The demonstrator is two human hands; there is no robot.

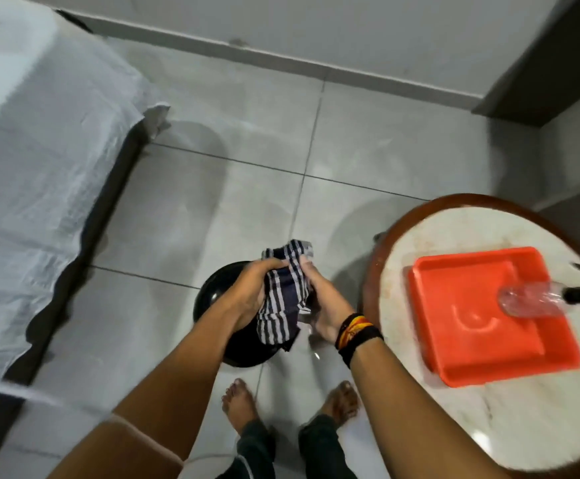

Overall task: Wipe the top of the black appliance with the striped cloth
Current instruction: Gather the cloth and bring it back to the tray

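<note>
A round black appliance [212, 292] stands on the grey tiled floor just ahead of my bare feet. Above it I hold a navy and white striped cloth [281, 299], bunched up between both hands. My left hand [252, 292] grips the cloth from the left side. My right hand [323, 305], with dark and orange bands at the wrist, grips it from the right. The cloth hangs down over the appliance's top, and much of the top is hidden behind my hands and the cloth. I cannot tell whether the cloth touches the appliance.
A round marble-topped table [454, 416] with a wooden rim stands at the right, carrying an orange tray [471, 340] and a clear bottle [530, 300] lying in it. A bed with a white sheet [40, 167] fills the left. A wall runs along the back.
</note>
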